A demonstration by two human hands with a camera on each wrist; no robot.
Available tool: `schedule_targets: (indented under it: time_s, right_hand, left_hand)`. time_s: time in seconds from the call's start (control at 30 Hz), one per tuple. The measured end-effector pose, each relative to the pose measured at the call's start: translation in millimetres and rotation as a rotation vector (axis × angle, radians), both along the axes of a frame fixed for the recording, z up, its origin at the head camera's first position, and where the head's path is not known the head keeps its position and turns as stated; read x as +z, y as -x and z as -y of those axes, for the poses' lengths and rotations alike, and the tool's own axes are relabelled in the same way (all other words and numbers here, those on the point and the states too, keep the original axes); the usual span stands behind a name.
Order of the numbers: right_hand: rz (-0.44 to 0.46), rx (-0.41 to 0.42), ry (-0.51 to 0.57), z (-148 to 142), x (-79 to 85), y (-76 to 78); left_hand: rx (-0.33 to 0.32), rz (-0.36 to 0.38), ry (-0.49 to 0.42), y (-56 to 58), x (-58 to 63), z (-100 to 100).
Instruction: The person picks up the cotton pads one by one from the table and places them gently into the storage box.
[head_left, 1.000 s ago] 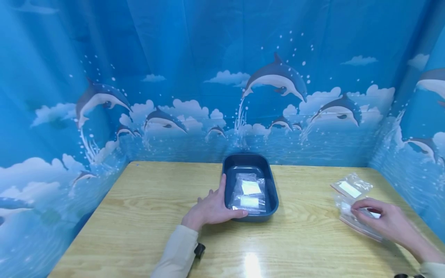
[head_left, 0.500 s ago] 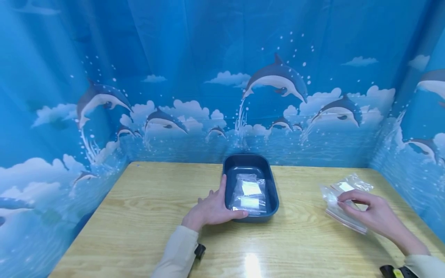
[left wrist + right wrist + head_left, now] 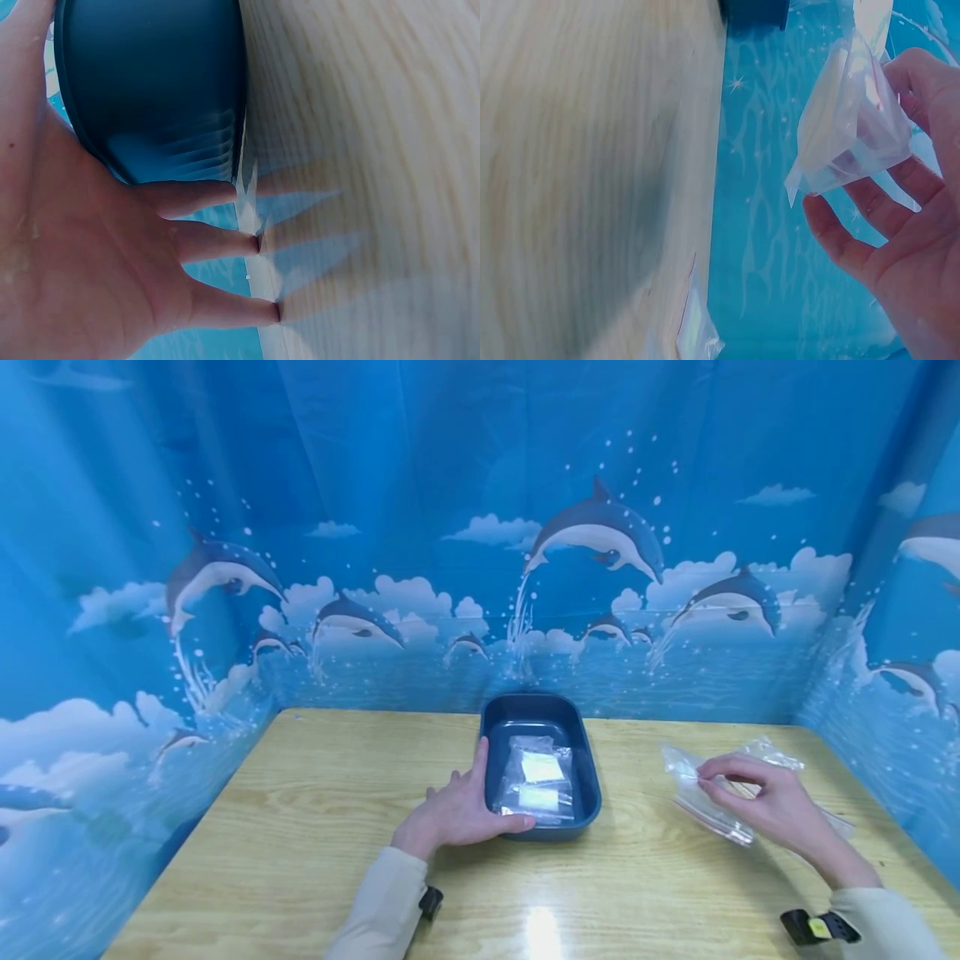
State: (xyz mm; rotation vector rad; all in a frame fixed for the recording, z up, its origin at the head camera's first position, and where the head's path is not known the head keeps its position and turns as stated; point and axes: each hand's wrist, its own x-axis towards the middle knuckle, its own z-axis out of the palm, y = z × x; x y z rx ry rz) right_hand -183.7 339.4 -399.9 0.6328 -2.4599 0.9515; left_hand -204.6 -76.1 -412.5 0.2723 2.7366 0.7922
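My left hand [image 3: 453, 810] rests against the left side of a dark blue tub [image 3: 491, 714], its thumb lying along the near rim. Fairly straight and spread, that hand's fingers touch the tabletop in the left wrist view. Several clear zip bags with white labels [image 3: 542, 767] lie inside the tub. Over the right of the table, my right hand [image 3: 780, 806] pinches a clear zip bag [image 3: 701, 810] between thumb and index finger. In the right wrist view the bag [image 3: 840, 124] hangs above the tabletop, with the other fingers spread beneath it.
More clear zip bags [image 3: 774, 752] lie on the wooden table [image 3: 360, 777] behind and beside the right hand, partly hidden by it. A blue dolphin-print curtain [image 3: 420, 527] encloses the table's back and sides.
My right hand has lifted the zip bag off the others and carried it leftward toward the tub, uncovering a bag on the right. The left hand and tub have stayed put.
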Motion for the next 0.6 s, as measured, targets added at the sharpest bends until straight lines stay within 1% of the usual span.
schedule_targets:
  time_s: [0.13,0.3,0.6]
  right_hand:
    - [0.015,-0.008,-0.008,7.8,1.5,4.1]
    - [0.013,-0.009,-0.031,17.5,3.3,9.9]
    - [0.003,0.039,-0.013,37.7,10.8,18.2]
  left_hand:
    - [-0.002,-0.001,0.001,-0.4,0.0,0.1]
    - [-0.003,0.000,0.003,-0.5,-0.1,0.3]
    - [0.000,0.001,-0.005,0.0,-0.3,0.5]
